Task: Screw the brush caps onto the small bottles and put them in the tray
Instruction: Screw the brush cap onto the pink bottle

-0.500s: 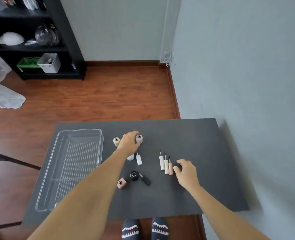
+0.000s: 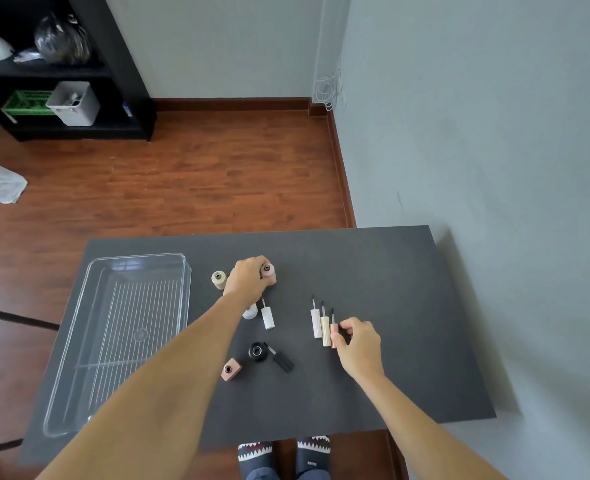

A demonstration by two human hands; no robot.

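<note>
My left hand (image 2: 248, 277) is closed around a small pink bottle (image 2: 268, 270) at the middle of the dark table. A cream bottle (image 2: 218, 279) stands just left of it. Three brush caps lie side by side to the right: pale pink (image 2: 315, 322), cream (image 2: 325, 330) and pink (image 2: 333, 331). My right hand (image 2: 357, 344) pinches the pink brush cap at its lower end. A white brush cap (image 2: 267, 317) lies beside a white bottle (image 2: 251, 311), which my left forearm partly hides. Nearer me are a black bottle (image 2: 258, 351), a black brush cap (image 2: 282, 361) and a square pink bottle (image 2: 231, 369).
A clear plastic tray (image 2: 89, 341) with nothing in it sits on the left part of the table (image 2: 408, 306). A grey wall runs along the table's right side. A black shelf unit (image 2: 79, 64) stands far back left on the wooden floor.
My right hand has closed its fingers on the pink brush cap. My left hand has stayed wrapped on the pink bottle.
</note>
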